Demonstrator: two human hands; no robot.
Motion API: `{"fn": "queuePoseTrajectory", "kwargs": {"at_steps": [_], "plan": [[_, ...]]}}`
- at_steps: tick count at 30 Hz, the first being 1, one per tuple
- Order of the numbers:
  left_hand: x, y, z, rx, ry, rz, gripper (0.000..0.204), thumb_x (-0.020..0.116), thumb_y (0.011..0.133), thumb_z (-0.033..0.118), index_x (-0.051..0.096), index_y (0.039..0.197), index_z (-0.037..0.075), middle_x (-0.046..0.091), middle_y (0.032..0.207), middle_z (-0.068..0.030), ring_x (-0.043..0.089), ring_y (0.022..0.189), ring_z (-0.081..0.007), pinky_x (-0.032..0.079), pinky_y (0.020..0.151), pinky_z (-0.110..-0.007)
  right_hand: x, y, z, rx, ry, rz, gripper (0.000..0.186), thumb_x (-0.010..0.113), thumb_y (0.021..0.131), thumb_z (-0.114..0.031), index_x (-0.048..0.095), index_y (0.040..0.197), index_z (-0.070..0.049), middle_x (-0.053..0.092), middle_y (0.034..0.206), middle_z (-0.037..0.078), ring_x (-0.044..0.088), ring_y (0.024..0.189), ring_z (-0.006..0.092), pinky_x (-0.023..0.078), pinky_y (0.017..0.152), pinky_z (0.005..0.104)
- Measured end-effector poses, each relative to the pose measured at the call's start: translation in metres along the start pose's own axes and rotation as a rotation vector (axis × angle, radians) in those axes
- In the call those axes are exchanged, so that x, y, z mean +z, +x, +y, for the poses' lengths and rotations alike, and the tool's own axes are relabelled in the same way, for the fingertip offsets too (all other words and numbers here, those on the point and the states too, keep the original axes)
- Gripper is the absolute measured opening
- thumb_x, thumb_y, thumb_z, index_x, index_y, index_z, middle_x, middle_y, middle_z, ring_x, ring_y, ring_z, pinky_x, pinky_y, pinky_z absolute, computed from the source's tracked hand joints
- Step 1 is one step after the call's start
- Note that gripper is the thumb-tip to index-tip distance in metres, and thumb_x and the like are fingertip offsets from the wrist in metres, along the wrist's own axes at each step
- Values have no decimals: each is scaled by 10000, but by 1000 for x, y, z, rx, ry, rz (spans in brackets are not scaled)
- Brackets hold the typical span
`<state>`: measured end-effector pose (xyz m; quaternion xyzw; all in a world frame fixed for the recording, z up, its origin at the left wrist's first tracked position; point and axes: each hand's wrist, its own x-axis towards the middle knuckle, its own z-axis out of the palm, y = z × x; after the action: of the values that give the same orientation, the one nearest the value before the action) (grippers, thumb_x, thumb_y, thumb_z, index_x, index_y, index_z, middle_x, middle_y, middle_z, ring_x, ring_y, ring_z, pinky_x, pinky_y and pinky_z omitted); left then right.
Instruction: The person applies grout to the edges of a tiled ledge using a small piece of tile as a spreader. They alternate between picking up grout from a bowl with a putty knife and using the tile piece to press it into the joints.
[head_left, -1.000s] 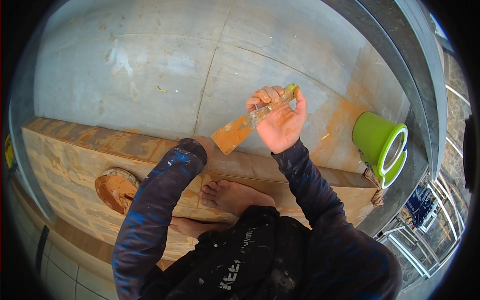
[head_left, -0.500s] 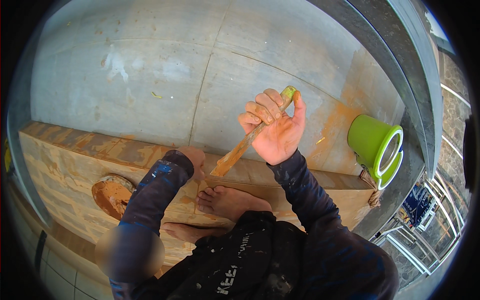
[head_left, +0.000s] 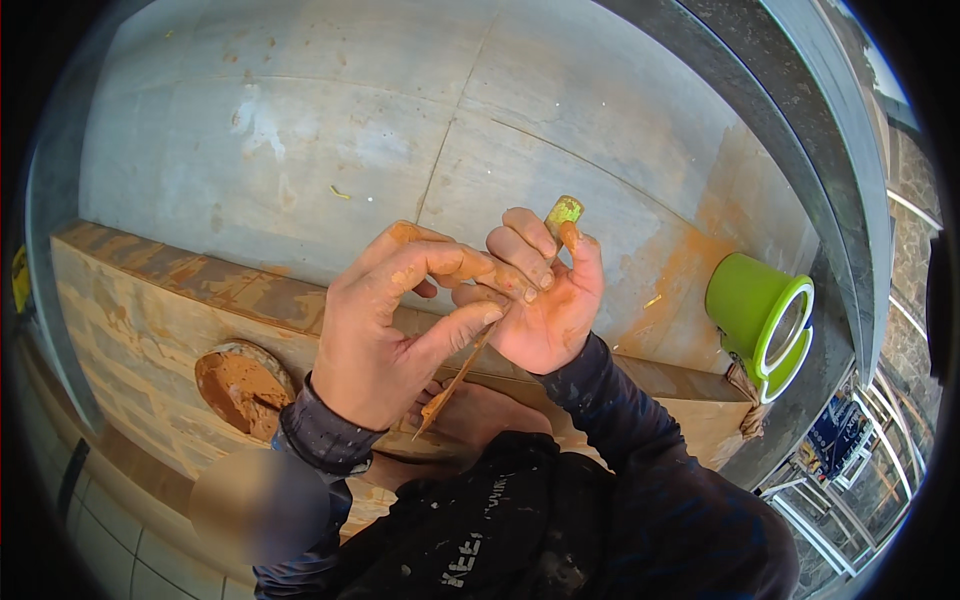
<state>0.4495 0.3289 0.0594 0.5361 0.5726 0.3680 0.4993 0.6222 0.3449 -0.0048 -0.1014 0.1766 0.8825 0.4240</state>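
Observation:
My right hand [head_left: 545,300] is closed round a putty knife [head_left: 565,212], its worn yellow-green handle end sticking up past the fingers. The thin blade, smeared with orange-brown paste, points down toward my feet, seen nearly edge-on. My left hand [head_left: 395,320] has come up against the right one, thumb and fingers closed in a pinch at the right fingertips. What lies in that pinch, if anything, is hidden. Orange-brown smears mark the fingers of both hands. To the left of my left wrist, a round bowl [head_left: 240,385] holds orange-brown paste.
I stand barefoot on a paste-smeared ledge [head_left: 130,330]. Beyond its edge lies a grey tiled surface [head_left: 330,140] with orange stains at right. A green bucket [head_left: 745,300] lies tipped toward the right, near a cloth [head_left: 742,385]. Metal frames and a blue item [head_left: 838,435] are at far right.
My left hand has risen from beside the ledge to meet the right hand. The putty knife has turned, so its blade shows thinner and points more steeply down.

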Motion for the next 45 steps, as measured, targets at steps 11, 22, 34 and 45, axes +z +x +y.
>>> {"fn": "queuePoseTrajectory", "kwargs": {"at_steps": [11,22,34,45], "plan": [[6,-4,4,-14,26,-21,286,848,744,35,696,987,46,670,958,-51,609,863,-143,504,766,-287,-2,-3,9,5,-22,-76,268,487,994,-376,455,825,-170,424,708,-38,419,657,125,414,736,349],[2,-10,1,-71,-105,7,278,828,787,26,689,1027,19,657,966,-58,625,878,-135,510,803,-281,-2,-2,15,7,-113,-70,277,487,995,-383,454,825,-168,420,698,-39,446,661,120,406,697,325],[-4,-5,-17,-247,-366,-6,236,772,843,-20,682,1061,-23,671,1005,-68,654,881,-123,551,869,-283,-9,16,10,5,-175,-138,270,499,983,-354,464,803,-155,417,671,-38,425,661,130,384,685,306],[-18,-35,-41,-348,-280,233,236,679,959,41,619,1183,-2,640,970,2,560,848,-44,456,738,-201,-15,17,-1,-30,-137,-165,191,565,946,-218,456,791,-194,398,677,-71,420,675,97,356,717,323]]}}
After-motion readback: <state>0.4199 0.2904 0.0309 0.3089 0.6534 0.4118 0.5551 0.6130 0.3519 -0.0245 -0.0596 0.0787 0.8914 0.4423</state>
